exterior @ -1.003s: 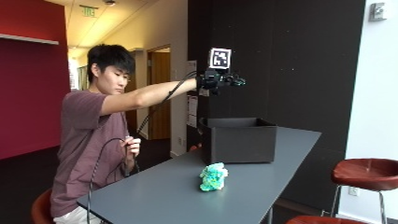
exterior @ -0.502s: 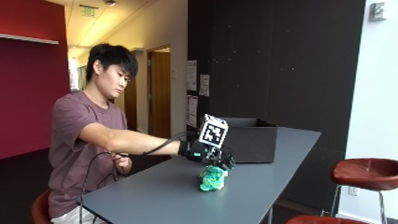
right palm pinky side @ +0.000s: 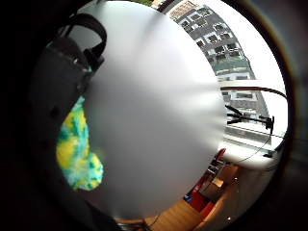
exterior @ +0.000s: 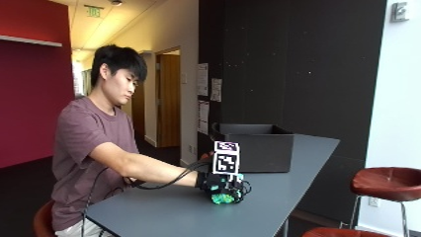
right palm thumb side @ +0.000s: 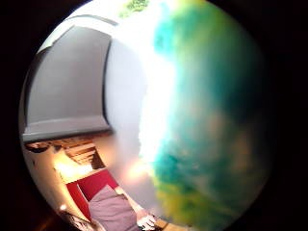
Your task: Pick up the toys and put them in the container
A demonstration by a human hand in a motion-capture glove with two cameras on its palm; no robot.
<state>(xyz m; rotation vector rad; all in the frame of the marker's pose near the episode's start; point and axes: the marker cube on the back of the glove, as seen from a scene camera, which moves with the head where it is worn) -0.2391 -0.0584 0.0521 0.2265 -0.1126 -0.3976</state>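
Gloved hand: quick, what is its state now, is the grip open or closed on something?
Right hand: down on the green toy on the table; whether fingers are closed cannot be told.

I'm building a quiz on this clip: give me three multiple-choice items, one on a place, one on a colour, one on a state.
1. Where is the toy?
A. on the table
B. inside the container
C. on the stool

2. What colours is the toy?
A. red and white
B. green and yellow
C. plain black

3. What is the right hand doing?
A. hovering above the container
B. resting in the person's lap
C. set down over the toy

Answers: 1 A, it sits on the tabletop before the container; 2 B, the palm views show it; 3 C, the glove covers it.
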